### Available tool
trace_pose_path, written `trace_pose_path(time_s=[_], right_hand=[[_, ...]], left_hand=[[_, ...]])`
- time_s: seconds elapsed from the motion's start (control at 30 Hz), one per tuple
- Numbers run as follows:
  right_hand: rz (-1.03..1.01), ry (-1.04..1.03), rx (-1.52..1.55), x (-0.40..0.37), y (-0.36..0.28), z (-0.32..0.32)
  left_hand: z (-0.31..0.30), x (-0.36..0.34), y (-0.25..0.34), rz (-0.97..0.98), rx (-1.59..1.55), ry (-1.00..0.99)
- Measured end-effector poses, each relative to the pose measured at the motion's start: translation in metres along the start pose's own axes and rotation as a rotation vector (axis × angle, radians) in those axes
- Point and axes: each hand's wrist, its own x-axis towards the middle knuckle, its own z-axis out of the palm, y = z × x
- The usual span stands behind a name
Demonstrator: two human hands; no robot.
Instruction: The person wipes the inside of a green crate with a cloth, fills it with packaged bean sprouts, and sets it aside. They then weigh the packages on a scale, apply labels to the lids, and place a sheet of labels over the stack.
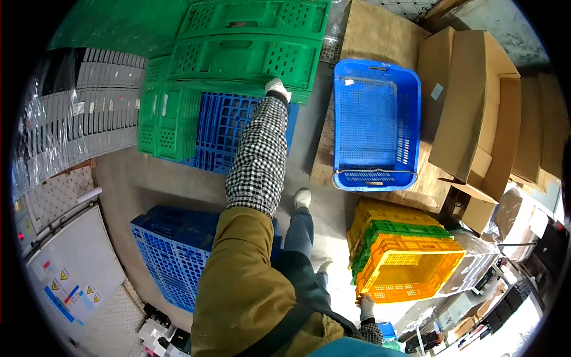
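Note:
My left hand (278,89), in a white glove below a black-and-white checked sleeve, is closed at the lower edge of a folded green plastic crate (238,59). Its fingertips are partly hidden there. The green crates rest above a blue plastic pallet (229,119). Low on the right, my right hand (367,306) is gloved too, with its fingers at the near corner of an orange-yellow crate (410,273). That crate tops a stack with a green crate (372,244) and more yellow ones (380,211).
A blue basket (377,119) with a wire handle sits on plywood (380,30). Open cardboard boxes (470,107) stand beside it. Blue pallets (172,256) lean near my left side. Grey crates (110,107) are stacked at far left, above a white cabinet (77,268) with warning labels.

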Motion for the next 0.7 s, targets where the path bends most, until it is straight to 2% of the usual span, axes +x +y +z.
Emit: trace_pose_path(time_s=[0.1, 0.17, 0.23, 0.27, 0.3, 0.33, 0.37, 0.4, 0.43, 0.5, 0.57, 0.7], right_hand=[[-0.005, -0.01, -0.152, -0.011, -0.028, 0.019], [0.012, 0.009, -0.168, -0.019, -0.039, 0.021], [0.009, 0.03, -0.198, -0.021, -0.047, 0.025], [-0.03, 0.001, -0.139, -0.02, -0.042, 0.019], [-0.028, 0.003, -0.126, -0.017, -0.036, 0.012], [-0.03, 0.001, -0.107, -0.013, -0.032, 0.01], [-0.026, 0.0, -0.092, -0.011, -0.024, 0.004], [-0.036, -0.01, -0.091, -0.014, -0.024, 0.005], [-0.026, -0.005, -0.124, -0.017, -0.025, 0.005], [-0.016, 0.017, -0.165, -0.016, -0.024, 0.012], [-0.062, -0.046, -0.089, -0.016, -0.015, 0.007], [0.006, 0.009, -0.168, -0.015, -0.004, 0.0]], left_hand=[[-0.02, -0.013, 0.001, -0.054, -0.058, -0.095], [-0.012, 0.002, -0.004, -0.084, -0.082, -0.065], [0.008, 0.019, -0.009, -0.027, -0.274, -0.043], [0.03, 0.044, -0.016, -0.086, -0.753, -0.084], [0.029, 0.045, -0.018, -0.184, -1.453, -0.083], [0.027, 0.044, -0.02, -0.289, -1.925, -0.053], [0.029, 0.042, -0.021, -0.428, -2.2, -0.076], [-0.015, -0.01, -0.013, -0.597, -2.468, -0.064], [-0.017, -0.018, -0.013, -0.657, -2.443, -0.039], [-0.012, -0.019, -0.015, -0.646, -2.334, 0.008], [0.001, -0.002, -0.031, -0.496, -2.469, -0.062], [-0.038, -0.021, -0.028, -0.527, -2.142, 0.042]])
